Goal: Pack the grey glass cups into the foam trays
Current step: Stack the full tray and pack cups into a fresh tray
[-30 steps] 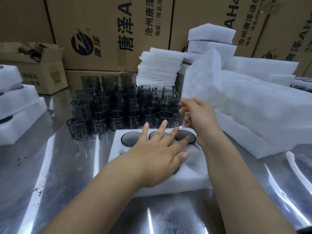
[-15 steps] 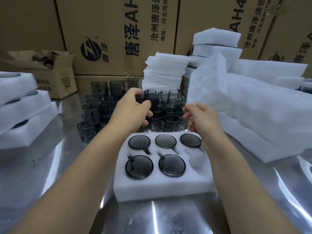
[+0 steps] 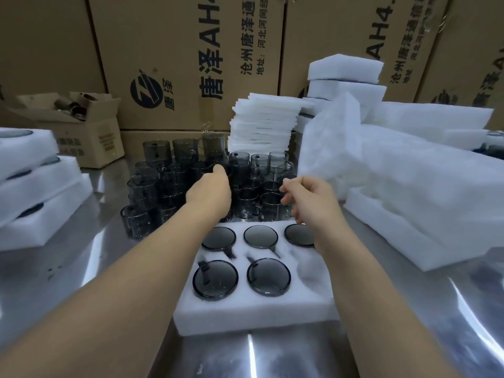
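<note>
A white foam tray (image 3: 245, 315) lies on the metal table in front of me. Several grey glass cups (image 3: 215, 279) sit in its round pockets, while the near right pocket shows only foam. Behind the tray stands a dense cluster of loose grey cups (image 3: 144, 186), some stacked. My left hand (image 3: 210, 195) reaches into the middle of that cluster, fingers curled down at a cup's rim and mostly hidden. My right hand (image 3: 311, 200) hovers over the tray's far right corner with loosely curled fingers and nothing in them.
Filled foam trays (image 3: 32, 186) are stacked at the left. A pile of thin foam sheets (image 3: 261, 126) stands behind the cups and bulky foam pieces (image 3: 395, 186) crowd the right. A small open carton (image 3: 90, 137) and large printed cartons (image 3: 185, 50) wall off the back.
My left hand lifted off the tray and went forward into the cup cluster, uncovering the packed cups. The right hand stayed near the tray's far right corner. The view tilted slightly.
</note>
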